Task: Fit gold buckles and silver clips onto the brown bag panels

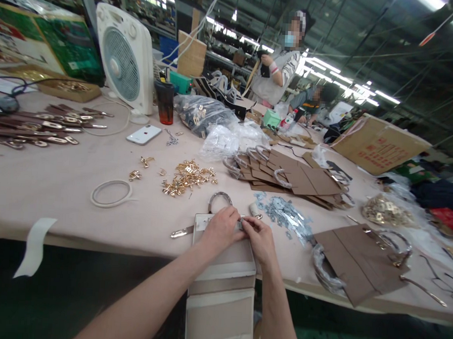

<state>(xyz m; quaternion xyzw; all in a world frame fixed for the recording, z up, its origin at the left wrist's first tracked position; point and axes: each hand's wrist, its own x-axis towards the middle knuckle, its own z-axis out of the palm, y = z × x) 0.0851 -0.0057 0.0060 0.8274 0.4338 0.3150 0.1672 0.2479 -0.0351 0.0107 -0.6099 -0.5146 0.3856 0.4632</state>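
Observation:
A taupe and white leather panel [227, 270] lies over the table's near edge, with a wrapped metal ring handle [219, 200] at its top. My left hand [218, 231] rests on the panel's top edge, fingers curled and pinched. My right hand [260, 238] meets it there, pinching a small silver metal fitting [242, 224] between both hands. A metal-tipped strap end [181, 232] sticks out to the left of the panel.
A heap of gold clasps [186, 177], a pile of silver plates [287, 215], a white cord loop [111, 193], stacked brown panels [298, 178], a phone [144, 134], a fan [124, 58] and a cardboard box [378, 142] share the table. Another person [277, 71] works at the far side.

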